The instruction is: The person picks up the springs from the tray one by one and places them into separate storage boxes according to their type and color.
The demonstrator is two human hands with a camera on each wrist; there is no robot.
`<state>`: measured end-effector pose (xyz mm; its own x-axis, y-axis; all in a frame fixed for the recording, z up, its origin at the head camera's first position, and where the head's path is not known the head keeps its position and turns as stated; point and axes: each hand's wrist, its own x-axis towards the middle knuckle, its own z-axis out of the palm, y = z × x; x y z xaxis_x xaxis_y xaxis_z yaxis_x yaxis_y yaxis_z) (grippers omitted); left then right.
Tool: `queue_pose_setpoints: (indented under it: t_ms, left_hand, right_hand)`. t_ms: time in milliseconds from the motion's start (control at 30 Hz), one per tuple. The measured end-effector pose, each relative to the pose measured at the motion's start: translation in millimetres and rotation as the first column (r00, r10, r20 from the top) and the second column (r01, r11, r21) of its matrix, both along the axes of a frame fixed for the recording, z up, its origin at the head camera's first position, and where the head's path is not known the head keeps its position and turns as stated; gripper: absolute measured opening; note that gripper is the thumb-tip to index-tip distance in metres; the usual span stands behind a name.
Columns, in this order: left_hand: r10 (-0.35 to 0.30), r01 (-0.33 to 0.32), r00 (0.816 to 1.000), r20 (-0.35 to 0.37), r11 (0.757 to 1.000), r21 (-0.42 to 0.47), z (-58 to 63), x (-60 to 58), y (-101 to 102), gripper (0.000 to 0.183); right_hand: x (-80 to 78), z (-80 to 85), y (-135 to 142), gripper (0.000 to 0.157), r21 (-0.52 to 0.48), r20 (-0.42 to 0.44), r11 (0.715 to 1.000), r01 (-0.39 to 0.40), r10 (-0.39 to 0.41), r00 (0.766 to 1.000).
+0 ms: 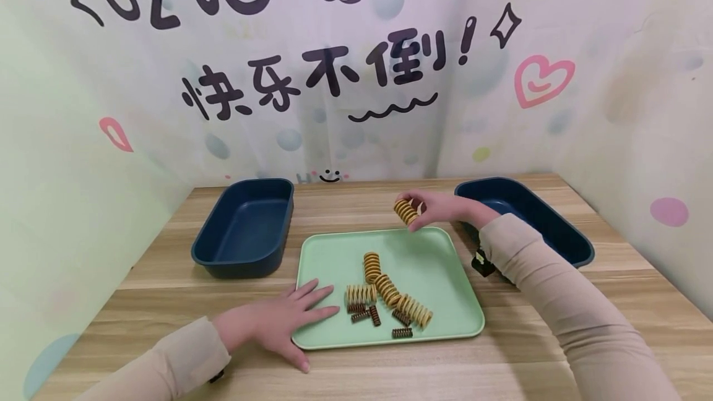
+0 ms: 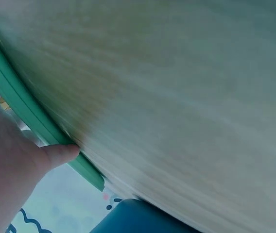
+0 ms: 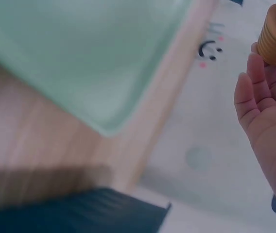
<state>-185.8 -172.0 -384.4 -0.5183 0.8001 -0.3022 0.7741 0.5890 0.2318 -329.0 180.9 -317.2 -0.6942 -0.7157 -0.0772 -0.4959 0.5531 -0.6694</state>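
My right hand (image 1: 434,206) pinches a yellow coil spring (image 1: 406,211) above the far right edge of a pale green tray (image 1: 328,252). The right wrist view shows the same yellow spring (image 3: 275,39) between thumb and fingers. Fingers spread, my left hand (image 1: 284,323) rests on the tray's near left rim, its thumb on the table. On the tray lie several yellow springs, among them an upper one (image 1: 371,267) and a right one (image 1: 414,310). Several small dark brown springs, such as the nearest (image 1: 402,332), lie close by them.
A dark blue bin (image 1: 239,268) stands left of the tray, with nothing seen inside. Another blue bin (image 1: 579,258) stands at the right, partly behind my right forearm. A printed cloth (image 1: 334,135) hangs behind the wooden table (image 1: 345,376).
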Motion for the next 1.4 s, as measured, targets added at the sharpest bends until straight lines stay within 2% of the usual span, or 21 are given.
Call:
queue_pose_setpoints:
  t_ms: [200, 300, 433, 600, 867, 1100, 1400]
  left_hand:
    - [-0.074, 0.074, 0.997, -0.014, 0.997, 0.009, 1.3, 1.7, -4, 0.087]
    - [-0.091, 0.091, 0.996, -0.005, 0.996, 0.017, 2.4, 3.3, -6, 0.084]
    - [-0.099, 0.099, 0.995, 0.01, 0.995, 0.029, 3.0, 5.9, -7, 0.083]
    - [-0.139, 0.14, 0.99, -0.012, 0.99, 0.032, 0.4, 7.0, -7, 0.087]
    - [-0.157, 0.158, 0.987, -0.015, 0.987, 0.038, -0.1, 7.1, -7, 0.088]
    - [-0.146, 0.145, 0.989, 0.005, 0.988, 0.047, 2.0, 7.8, -6, 0.088]
    - [-0.15, 0.149, 0.989, 0.01, 0.987, 0.057, 2.6, 7.6, -6, 0.088]
  right_hand:
    - [-3.0, 20.8, 23, 0.06, -0.019, -0.035, 0.996, 0.092, -0.093, 0.995]
    - [-3.0, 29.6, 34, 0.06, -0.031, -0.034, 0.991, 0.132, -0.133, 0.991]
    - [-3.6, 36.8, 50, 0.06, -0.044, -0.037, 0.983, 0.177, -0.178, 0.983]
    - [-4.3, 42.8, 66, 0.058, -0.072, -0.052, 0.974, 0.214, -0.218, 0.975]
    - [-1.1, 47.4, 86, 0.059, -0.086, -0.056, 0.956, 0.281, -0.286, 0.957]
    - [1.7, 48.7, 99, 0.059, -0.097, -0.045, 0.926, 0.364, -0.369, 0.928]
    - [-0.4, 44.7, 115, 0.056, -0.117, -0.055, 0.917, 0.381, -0.389, 0.92]
